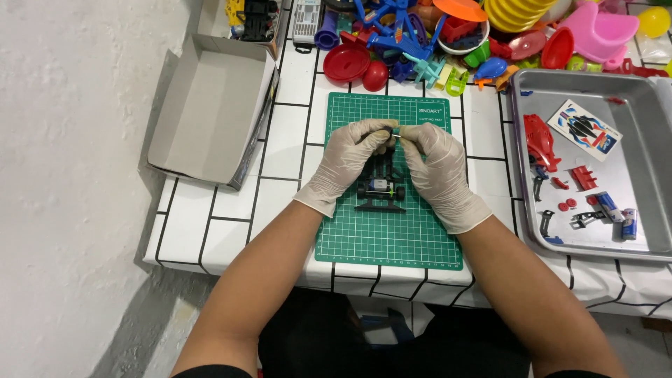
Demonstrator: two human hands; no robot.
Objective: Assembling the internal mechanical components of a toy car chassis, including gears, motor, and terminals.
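Note:
Both my hands wear pale latex gloves and meet over a green cutting mat (364,238). My left hand (346,157) and my right hand (437,168) pinch a small thin metal pin (396,136) between their fingertips. Just below the fingers, a black toy car chassis (381,190) lies on the mat, partly hidden by both hands.
A metal tray (651,112) at the right holds a red car body shell (540,142), a sticker sheet (584,130), small red parts and batteries (617,213). An open cardboard box (210,112) lies at the left. Colourful plastic toys (434,35) crowd the far edge of the tiled table.

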